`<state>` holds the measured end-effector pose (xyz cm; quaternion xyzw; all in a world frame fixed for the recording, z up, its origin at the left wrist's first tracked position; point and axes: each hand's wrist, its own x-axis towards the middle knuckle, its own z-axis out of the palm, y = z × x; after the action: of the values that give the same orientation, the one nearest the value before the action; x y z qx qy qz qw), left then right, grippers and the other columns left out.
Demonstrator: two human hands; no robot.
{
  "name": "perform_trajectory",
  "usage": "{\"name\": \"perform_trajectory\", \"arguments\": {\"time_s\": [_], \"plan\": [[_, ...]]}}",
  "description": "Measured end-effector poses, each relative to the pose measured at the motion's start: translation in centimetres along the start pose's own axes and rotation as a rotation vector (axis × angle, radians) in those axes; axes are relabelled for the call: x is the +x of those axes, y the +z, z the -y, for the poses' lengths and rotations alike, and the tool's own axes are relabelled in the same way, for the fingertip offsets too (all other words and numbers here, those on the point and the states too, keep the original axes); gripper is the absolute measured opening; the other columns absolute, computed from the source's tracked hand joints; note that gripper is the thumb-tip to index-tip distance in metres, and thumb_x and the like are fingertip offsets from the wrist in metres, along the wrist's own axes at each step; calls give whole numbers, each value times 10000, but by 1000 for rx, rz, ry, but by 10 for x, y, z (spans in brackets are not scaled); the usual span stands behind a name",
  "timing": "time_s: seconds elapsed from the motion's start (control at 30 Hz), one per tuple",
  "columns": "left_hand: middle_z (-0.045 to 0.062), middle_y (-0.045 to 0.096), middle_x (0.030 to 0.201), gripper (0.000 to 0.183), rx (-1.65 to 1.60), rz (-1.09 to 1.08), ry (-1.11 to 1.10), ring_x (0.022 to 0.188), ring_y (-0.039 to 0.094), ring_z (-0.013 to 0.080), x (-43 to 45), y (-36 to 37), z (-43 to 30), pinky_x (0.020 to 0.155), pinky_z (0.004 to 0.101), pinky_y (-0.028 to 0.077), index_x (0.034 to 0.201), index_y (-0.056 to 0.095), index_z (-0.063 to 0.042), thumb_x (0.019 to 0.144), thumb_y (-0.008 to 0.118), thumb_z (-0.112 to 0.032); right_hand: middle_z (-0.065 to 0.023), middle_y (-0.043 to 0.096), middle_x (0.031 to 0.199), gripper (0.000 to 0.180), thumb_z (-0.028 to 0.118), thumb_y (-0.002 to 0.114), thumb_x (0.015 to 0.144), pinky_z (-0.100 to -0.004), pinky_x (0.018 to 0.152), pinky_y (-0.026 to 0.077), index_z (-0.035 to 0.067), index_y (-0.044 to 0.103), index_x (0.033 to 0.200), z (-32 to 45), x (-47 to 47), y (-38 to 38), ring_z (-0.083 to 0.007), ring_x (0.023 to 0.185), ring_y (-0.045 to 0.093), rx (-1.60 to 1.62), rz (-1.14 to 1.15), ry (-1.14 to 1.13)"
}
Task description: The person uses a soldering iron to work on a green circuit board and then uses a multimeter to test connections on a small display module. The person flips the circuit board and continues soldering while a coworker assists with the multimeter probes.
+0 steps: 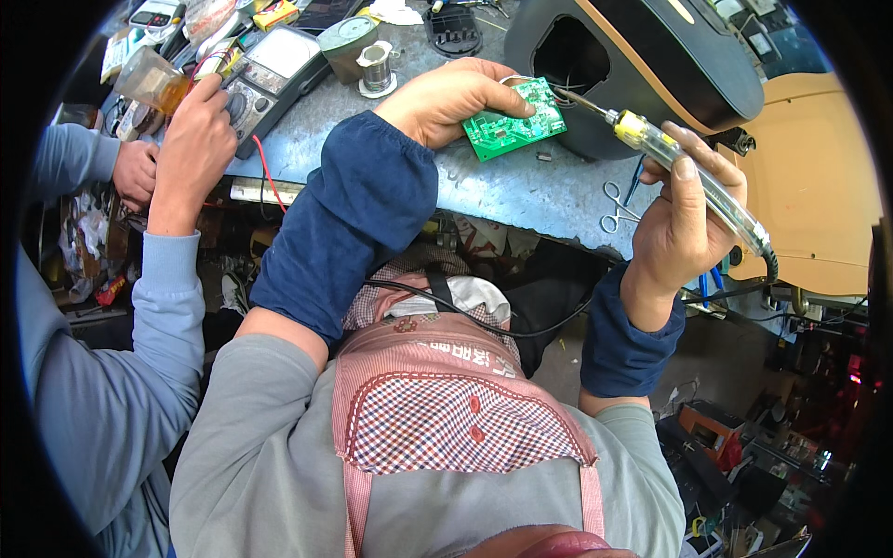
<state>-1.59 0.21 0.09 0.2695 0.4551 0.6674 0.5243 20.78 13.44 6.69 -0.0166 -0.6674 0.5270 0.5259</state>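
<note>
My left hand (457, 97) grips a green circuit board (513, 129) at its upper left side, with the thumb on its face. Thin wires run from the board's far edge towards an opening in a dark grey housing (649, 63) with an orange band. In my right hand (687, 209) is a soldering iron (670, 150) with a clear handle and a yellow collar; its tip points left, close to the board's right corner. Whether the tip touches the board or the wires, I cannot tell. A small metal part (543, 157) lies on the bench below the board.
Forceps (617, 208) lie near the bench's front edge (544, 227). Behind my left hand stand a solder spool (377, 66), a tin and an analog multimeter (261, 84) with a red lead. A co-worker's hands (195, 146) are at the left, beside a plastic cup (152, 80).
</note>
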Motion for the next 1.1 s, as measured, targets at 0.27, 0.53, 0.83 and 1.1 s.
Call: {"name": "perform_trajectory", "arguments": {"time_s": [0.27, 0.53, 0.83, 1.1], "plan": [[144, 783, 1178, 393, -2, 11, -13, 1009, 784, 185, 0, 0, 0, 930, 294, 642, 1315, 661, 75, 949, 757, -30, -267, 757, 1090, 195, -1, 716, 971, -288, 667, 628, -53, 627, 1137, -7, -14, -8, -222, 787, 758, 10, -32, 87], [148, 785, 1183, 381, -18, 24, -21, 1017, 785, 187, 1, 0, -1, 928, 299, 643, 1305, 669, 73, 947, 756, -24, -267, 753, 1104, 188, 5, 709, 981, -292, 665, 631, -47, 627, 1143, -14, -17, -9, -229, 795, 762, 32, -66, 136], [143, 787, 1171, 385, -9, 19, -19, 1009, 786, 183, 0, 3, -2, 923, 300, 645, 1304, 674, 68, 941, 763, -26, -270, 751, 1117, 198, 8, 699, 993, -299, 677, 633, -38, 616, 1167, -18, -21, -9, -227, 786, 763, 49, -80, 88], [140, 789, 1162, 371, -23, 14, -20, 989, 790, 182, -2, 3, -3, 913, 289, 645, 1291, 681, 63, 941, 764, -24, -273, 750, 1124, 204, -2, 706, 990, -300, 690, 646, -37, 590, 1155, -18, -25, -7, -221, 801, 770, -8, -56, 65]]}}
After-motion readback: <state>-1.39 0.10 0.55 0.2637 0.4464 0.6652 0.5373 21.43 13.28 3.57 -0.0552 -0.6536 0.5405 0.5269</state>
